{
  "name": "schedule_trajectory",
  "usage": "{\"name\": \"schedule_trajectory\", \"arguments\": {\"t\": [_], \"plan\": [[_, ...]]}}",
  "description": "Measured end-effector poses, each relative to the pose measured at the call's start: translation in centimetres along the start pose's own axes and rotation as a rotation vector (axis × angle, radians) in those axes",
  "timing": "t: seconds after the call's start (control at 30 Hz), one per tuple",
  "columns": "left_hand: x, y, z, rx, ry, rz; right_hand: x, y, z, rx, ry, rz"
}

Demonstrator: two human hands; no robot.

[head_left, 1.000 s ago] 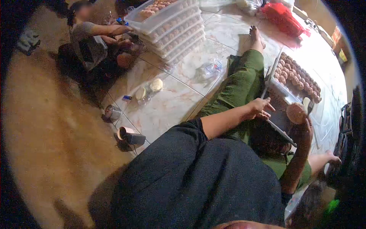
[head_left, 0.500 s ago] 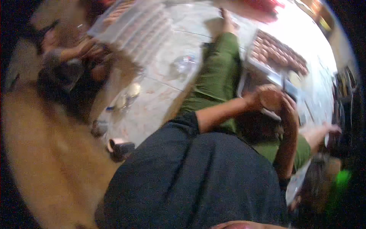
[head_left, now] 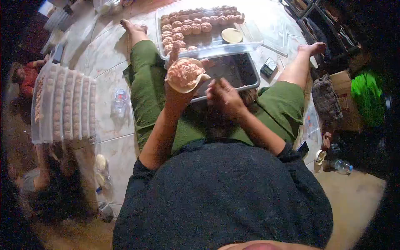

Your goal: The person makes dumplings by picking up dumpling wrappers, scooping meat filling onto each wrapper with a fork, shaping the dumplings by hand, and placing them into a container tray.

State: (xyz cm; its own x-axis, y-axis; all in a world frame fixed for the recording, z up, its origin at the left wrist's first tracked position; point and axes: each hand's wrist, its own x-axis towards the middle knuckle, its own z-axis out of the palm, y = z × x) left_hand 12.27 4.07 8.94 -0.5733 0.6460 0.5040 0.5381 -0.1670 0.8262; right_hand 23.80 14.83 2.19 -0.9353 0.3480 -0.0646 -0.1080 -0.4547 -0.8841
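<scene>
My left hand point(head_left: 176, 98) is closed around a round dumpling wrapper point(head_left: 202, 79) with a mound of pinkish minced filling point(head_left: 184, 73) spread on it. To its right, my right hand point(head_left: 227, 96) is curled with fingers pinched over the near edge of a dark rectangular tub point(head_left: 237, 66). Whatever may be between those fingers is too dark to make out. Just beyond the tub, a clear plastic container point(head_left: 159, 31) holds rows of formed dumplings point(head_left: 196, 28). A pale disc of stacked wrappers point(head_left: 232, 36) also lies in that container.
Stacked clear trays point(head_left: 62, 104) of dumplings stand at left, near another person's arm point(head_left: 40, 166). A plastic bottle point(head_left: 121, 101) lies beside my left leg. A small dark box point(head_left: 268, 66) sits near my right foot. A green bag point(head_left: 366, 93) is at far right.
The view has swung round and become sharper. My hands, close together around a round wrapper before, are now apart, with the filled wrapper in my left hand.
</scene>
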Motion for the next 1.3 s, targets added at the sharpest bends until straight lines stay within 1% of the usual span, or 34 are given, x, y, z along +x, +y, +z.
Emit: {"name": "schedule_trajectory", "arguments": {"t": [0.03, 0.07, 0.1, 0.2, 0.27, 0.3, 0.33, 0.37, 0.43, 0.47, 0.53, 0.57, 0.6, 0.63, 0.67, 0.7, 0.73, 0.77, 0.83, 0.87, 0.97, 1.0, 1.03, 1.07, 1.1, 1.13, 1.17, 1.23, 1.27, 1.3], "plan": [[-0.2, 0.0, 0.3, 0.001, 0.007, 0.031, -0.7, -0.1, 1.4, 0.054, -0.082, -0.044], [-0.5, -0.1, 0.6, 0.001, 0.012, 0.060, -1.0, -0.5, 2.8, 0.048, -0.072, -0.037], [-0.5, -0.4, 0.8, -0.078, -0.019, -0.003, -1.0, -0.7, 3.7, 0.042, -0.063, -0.030], [-0.5, -0.7, 0.9, -0.310, -0.096, -0.222, -0.1, -1.4, 4.6, -0.446, -0.014, -0.479], [-0.6, -0.6, 0.7, -0.624, -0.039, -0.274, -0.5, -2.9, 3.5, -0.675, -0.032, -0.292], [-0.6, -0.6, 0.7, -0.485, 0.022, -0.224, -0.6, -3.3, 3.1, -0.788, -0.041, -0.199], [-0.6, -0.6, 0.6, -0.345, 0.082, -0.175, -0.6, -2.1, 2.8, -0.636, 0.012, -0.337], [-0.6, -0.6, 0.7, -0.205, 0.140, -0.129, -0.8, -1.4, 2.9, -0.605, 0.008, -0.328], [-0.7, -0.4, 1.1, -0.183, 0.127, -0.075, -1.1, -0.5, 3.5, -0.543, 0.013, -0.313], [-0.8, -0.3, 1.4, -0.171, 0.119, -0.048, -0.8, -0.2, 3.8, -0.604, -0.012, -0.465], [-0.8, -0.8, 1.4, -0.214, 0.104, -0.021, -0.4, -0.7, 3.4, -0.750, -0.026, -0.465], [-0.9, -0.7, 1.2, -0.200, 0.153, -0.083, -0.3, -1.1, 3.5, -0.822, -0.034, -0.464], [-1.0, -0.5, 0.9, -0.184, 0.201, -0.142, -0.7, -2.7, 3.8, -0.892, -0.045, -0.200], [-1.0, -0.4, 0.7, -0.166, 0.250, -0.201, -0.8, -2.7, 3.8, -0.794, -0.016, -0.180], [-0.9, -0.3, 0.9, -0.384, 0.319, -0.199, -1.0, -2.6, 3.7, -0.696, 0.012, -0.159], [-1.1, -0.1, 1.0, -0.340, 0.300, -0.209, -1.2, -2.2, 3.7, -0.598, 0.041, -0.134], [-1.3, 0.0, 1.1, -0.296, 0.279, -0.222, -1.2, -1.3, 3.6, -0.636, -0.014, -0.286], [-1.5, 0.1, 1.3, -0.252, 0.254, -0.235, -1.1, -0.9, 3.9, -0.656, -0.012, -0.317], [-1.5, 0.0, 1.7, -0.286, 0.268, -0.211, -0.5, -0.3, 4.4, -0.699, -0.007, -0.383], [-1.4, -0.1, 1.8, -0.304, 0.278, -0.197, 0.0, -0.6, 4.5, -0.686, -0.006, -0.470], [-1.3, -0.5, 1.6, -0.319, 0.292, -0.172, -1.1, -2.9, 4.4, -0.559, -0.009, -0.083], [-1.1, 0.0, 1.5, -0.294, 0.295, -0.089, -1.2, -2.7, 4.9, -0.527, 0.000, -0.263], [-1.0, 0.4, 1.6, -0.269, 0.298, -0.011, -1.1, -2.5, 4.8, -0.558, -0.022, -0.329], [-1.0, -0.1, 2.2, -0.176, 0.269, 0.090, -0.8, -2.0, 4.5, -0.588, -0.042, -0.392], [-1.0, -0.3, 2.3, -0.084, 0.241, 0.128, -0.5, -1.6, 4.0, -0.617, -0.060, -0.454], [-0.9, -0.4, 2.4, 0.009, 0.214, 0.168, 0.0, -1.3, 3.1, -0.623, -0.029, -0.375], [-0.8, -0.3, 2.4, 0.102, 0.188, 0.209, 0.1, -2.0, 2.9, -0.532, -0.055, -0.324], [0.0, 2.5, 1.2, 0.116, 0.210, 0.114, 0.3, -4.2, 3.1, -0.352, -0.110, -0.229], [0.3, 3.0, 1.2, -0.202, 0.258, 0.042, 0.2, -4.8, 2.8, -0.456, -0.131, -0.247], [0.4, 3.2, 1.2, -0.520, 0.302, -0.033, 0.4, -4.8, 2.2, -0.586, -0.147, -0.325]]}}
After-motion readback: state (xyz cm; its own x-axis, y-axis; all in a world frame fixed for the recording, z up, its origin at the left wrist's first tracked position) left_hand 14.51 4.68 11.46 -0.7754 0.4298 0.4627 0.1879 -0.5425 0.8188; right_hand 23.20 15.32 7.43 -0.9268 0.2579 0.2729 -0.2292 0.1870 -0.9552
